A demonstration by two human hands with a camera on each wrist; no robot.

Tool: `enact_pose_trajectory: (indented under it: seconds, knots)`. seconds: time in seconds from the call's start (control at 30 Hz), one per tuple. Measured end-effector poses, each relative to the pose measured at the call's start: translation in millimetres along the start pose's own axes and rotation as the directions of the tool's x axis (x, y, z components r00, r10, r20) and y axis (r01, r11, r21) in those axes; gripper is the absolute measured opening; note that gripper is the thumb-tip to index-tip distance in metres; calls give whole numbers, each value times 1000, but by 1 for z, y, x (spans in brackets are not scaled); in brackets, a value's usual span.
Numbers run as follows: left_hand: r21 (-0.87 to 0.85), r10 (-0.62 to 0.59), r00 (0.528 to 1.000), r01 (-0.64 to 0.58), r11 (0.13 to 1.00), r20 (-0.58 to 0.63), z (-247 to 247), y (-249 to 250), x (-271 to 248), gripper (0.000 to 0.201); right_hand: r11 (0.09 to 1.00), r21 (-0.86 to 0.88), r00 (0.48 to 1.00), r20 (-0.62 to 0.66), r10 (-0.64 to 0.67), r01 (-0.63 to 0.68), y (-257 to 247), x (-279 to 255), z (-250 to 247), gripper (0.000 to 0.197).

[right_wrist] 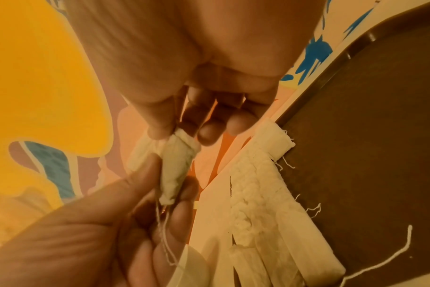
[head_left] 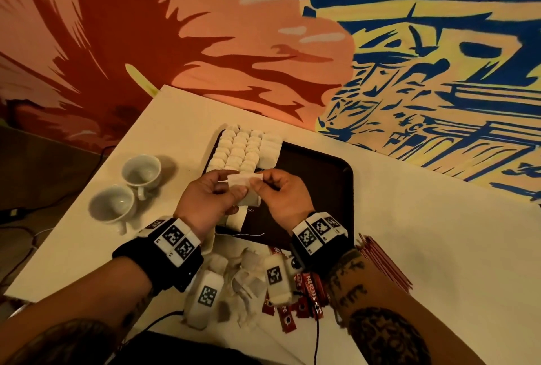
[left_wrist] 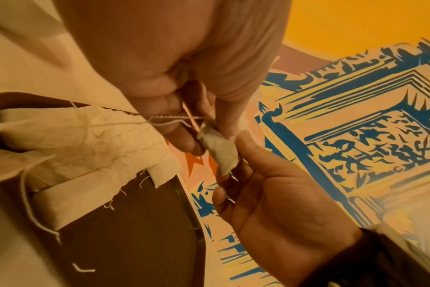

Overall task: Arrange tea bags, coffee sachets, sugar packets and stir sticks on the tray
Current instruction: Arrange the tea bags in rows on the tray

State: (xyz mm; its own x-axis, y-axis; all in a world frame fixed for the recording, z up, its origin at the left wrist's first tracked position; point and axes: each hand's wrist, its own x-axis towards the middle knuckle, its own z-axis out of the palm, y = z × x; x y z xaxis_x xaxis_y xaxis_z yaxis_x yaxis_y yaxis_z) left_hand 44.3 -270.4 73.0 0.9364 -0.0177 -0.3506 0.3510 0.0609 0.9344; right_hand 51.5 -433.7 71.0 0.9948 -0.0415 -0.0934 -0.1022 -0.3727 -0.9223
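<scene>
A dark tray (head_left: 317,177) lies on the white table, with rows of white tea bags (head_left: 244,149) packed along its left part. Just above their near end, both hands hold one tea bag (head_left: 243,182) between them. My left hand (head_left: 235,190) pinches its left end and my right hand (head_left: 260,185) pinches its right end. In the left wrist view the tea bag (left_wrist: 218,152) sits between thumb and fingers, a thread trailing from it. The right wrist view shows the same tea bag (right_wrist: 177,169) beside the rows of tea bags (right_wrist: 255,194).
Loose tea bags (head_left: 244,276) are piled at the table's near edge, next to red coffee sachets (head_left: 311,287). A bundle of red stir sticks (head_left: 383,262) lies to the right. Two white cups (head_left: 140,172) (head_left: 112,203) stand left of the tray. A painted wall rises behind the table.
</scene>
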Motion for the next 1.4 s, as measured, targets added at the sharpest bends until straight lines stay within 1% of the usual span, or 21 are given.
enact_pose_trajectory:
  seconds: [0.07,0.13,0.2,0.27,0.3,0.4,0.47,0.53,0.63,0.7,0.73,0.77,0.83,0.9,0.97,1.03,1.1,1.17,1.27,1.33,1.4]
  knots:
    - [10,-2,1000,2,1000,2,-1,-2,-3,33,999,31,1000,23,9,-9,0,-3,-2,17]
    - [57,17,1000,-19,998,21,-4,-4,-5,32,998,59,995,97,32,-38,-1,-10,-4,16]
    - [146,28,998,-37,989,62,-7,-7,-8,31,999,-23,983,177,39,-36,5,-15,-3,23]
    - [214,8,995,-30,976,102,-11,-13,-6,32,991,-129,969,242,58,-27,13,-15,-2,17]
    - [232,-11,994,-15,973,109,-12,-16,-5,32,984,-175,964,253,76,-31,17,-14,-1,15]
    - [195,-58,995,41,980,81,-20,-22,0,24,959,-274,965,219,142,-78,24,-6,-6,5]
    - [208,-66,998,60,976,23,-31,-27,6,19,942,-314,969,171,176,-115,31,2,-13,12]
    - [294,-54,997,66,954,-49,-46,-35,17,16,921,-349,965,129,229,-172,37,13,-21,14]
    - [521,-10,985,98,848,-170,-65,-45,37,13,879,-435,956,115,269,-195,46,30,-27,11]
    - [602,-7,977,138,786,-215,-73,-53,50,10,856,-470,946,114,302,-216,51,43,-29,8]
    - [630,-29,976,162,760,-215,-75,-57,55,9,843,-488,940,114,321,-229,53,49,-29,7]
    - [656,-59,976,186,731,-210,-78,-63,61,13,829,-507,934,115,339,-238,56,57,-29,9]
    - [734,-140,975,223,642,-174,-81,-71,68,29,796,-548,920,113,374,-256,63,69,-28,13]
    - [827,-195,974,205,524,-117,-81,-74,73,36,758,-592,903,114,414,-272,70,80,-24,10]
    - [868,-223,971,187,460,-91,-80,-74,75,37,746,-599,886,128,446,-289,74,91,-19,7]
    - [867,-257,963,200,456,-87,-81,-75,79,36,746,-602,880,145,453,-285,75,103,-14,6]
    - [847,-281,957,206,489,-71,-83,-73,82,32,736,-621,884,142,445,-270,77,117,-10,8]
    - [841,-295,954,203,501,-54,-84,-70,83,32,720,-639,894,108,435,-273,78,130,-7,9]
    - [833,-297,953,215,510,-64,-85,-69,85,35,694,-658,898,60,435,-292,79,150,-6,5]
    - [827,-310,948,233,512,-75,-85,-68,85,36,676,-680,903,47,426,-284,78,160,-6,14]
    - [812,-326,942,252,527,-81,-86,-68,85,34,668,-687,906,31,423,-288,79,169,-6,18]
